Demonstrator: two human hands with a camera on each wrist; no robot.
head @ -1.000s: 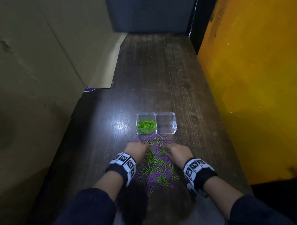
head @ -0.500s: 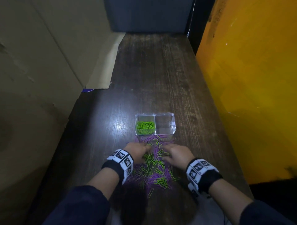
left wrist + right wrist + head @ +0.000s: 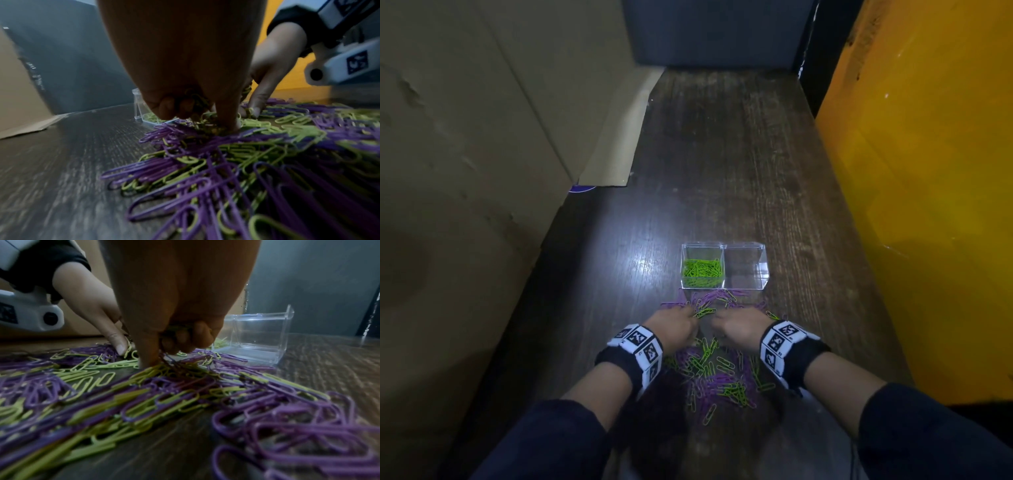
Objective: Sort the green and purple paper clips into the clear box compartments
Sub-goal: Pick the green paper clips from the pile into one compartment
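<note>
A clear two-compartment box (image 3: 724, 245) stands on the wooden table. Its left compartment holds green paper clips (image 3: 702, 269); its right compartment (image 3: 745, 270) looks empty. A mixed pile of green and purple clips (image 3: 719, 375) lies in front of the box. Both hands are down on the pile's far part, close together. My left hand (image 3: 692, 316) curls round a bunch of green clips (image 3: 195, 99) in its palm while a fingertip (image 3: 230, 125) touches the pile. My right hand (image 3: 718, 319) likewise holds clips (image 3: 177, 328) in curled fingers, one finger (image 3: 146, 360) touching the clips.
A cardboard panel (image 3: 482, 154) stands along the left of the table, with a flap (image 3: 616, 144) lying on the surface. A yellow wall (image 3: 928, 205) lines the right side and a dark panel (image 3: 715, 31) closes the far end.
The right hand has shifted left, so the two hands now sit closer together at the box end of the pile. The box has not moved.
</note>
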